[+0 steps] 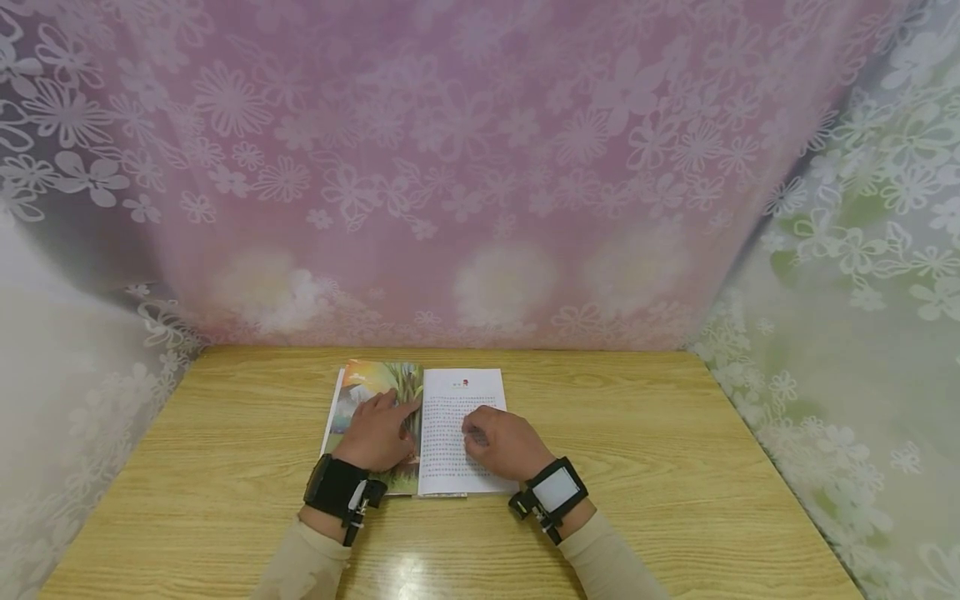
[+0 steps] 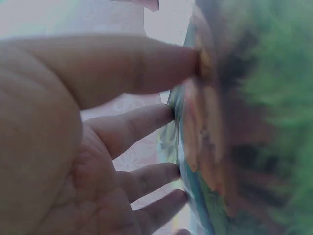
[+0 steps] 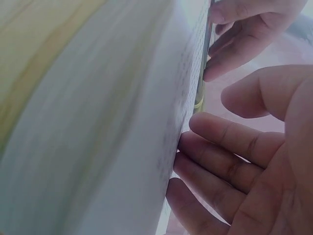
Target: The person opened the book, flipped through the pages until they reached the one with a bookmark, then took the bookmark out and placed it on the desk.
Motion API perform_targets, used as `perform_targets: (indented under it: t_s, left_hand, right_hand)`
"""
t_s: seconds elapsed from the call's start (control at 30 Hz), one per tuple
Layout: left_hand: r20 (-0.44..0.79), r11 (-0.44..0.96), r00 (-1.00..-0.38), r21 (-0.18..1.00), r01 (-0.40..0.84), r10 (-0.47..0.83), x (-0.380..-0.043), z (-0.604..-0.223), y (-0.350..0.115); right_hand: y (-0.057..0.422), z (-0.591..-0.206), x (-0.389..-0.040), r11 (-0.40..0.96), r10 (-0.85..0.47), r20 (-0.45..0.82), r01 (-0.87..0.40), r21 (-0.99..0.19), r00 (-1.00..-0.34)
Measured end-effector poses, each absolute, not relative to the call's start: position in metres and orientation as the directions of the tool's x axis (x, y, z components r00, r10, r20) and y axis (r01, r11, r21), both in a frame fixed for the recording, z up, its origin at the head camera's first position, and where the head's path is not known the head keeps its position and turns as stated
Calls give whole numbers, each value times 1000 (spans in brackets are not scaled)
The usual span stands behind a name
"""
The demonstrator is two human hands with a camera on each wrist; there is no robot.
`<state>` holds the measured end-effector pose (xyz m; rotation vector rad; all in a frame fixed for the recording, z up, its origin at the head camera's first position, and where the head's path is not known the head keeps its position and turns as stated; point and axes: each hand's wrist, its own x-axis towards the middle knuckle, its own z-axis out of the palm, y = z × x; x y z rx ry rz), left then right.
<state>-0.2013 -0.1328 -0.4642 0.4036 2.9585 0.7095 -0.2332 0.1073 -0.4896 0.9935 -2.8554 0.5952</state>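
Observation:
An open book lies on the table, with a colourful illustrated left page (image 1: 408,382) and a white right page (image 1: 442,454) of printed text under a small red figure. My left hand (image 1: 377,435) rests on the illustrated page with thumb and fingers spread. In the left wrist view the fingertips (image 2: 161,113) press against that page. Over the outer half of the text page is my right hand (image 1: 508,443), fingers gently bent. The right wrist view shows its fingertips (image 3: 188,142) touching the paper, the thumb (image 3: 244,98) held apart, and nothing gripped.
The book sits on a light wood-grain table (image 1: 637,433). A pink floral curtain (image 1: 465,167) hangs behind the table's far edge, and pale flowered cloth (image 1: 862,333) borders the right side. Both wrists carry black straps with small devices (image 1: 557,489).

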Motion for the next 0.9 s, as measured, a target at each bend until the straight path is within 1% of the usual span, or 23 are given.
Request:
perform_targets:
  t_s: [0.23,0.53,0.9]
  left_hand:
    - [-69,830,-974,538,146,216,-202,-464,-130]
    - [-60,820,-978,557,135,202,-206,-466,-135]
    - [-59,808,-977,573,133,203,-206,-472,-137]
  right_hand:
    - [108,-489,-233,712,-593,183,-616,-337,-785]
    - [107,-490,-236,715,-596,182,-620,-323,-782]
    - [107,-489,-233,719,-591,161,-606,-339,-791]
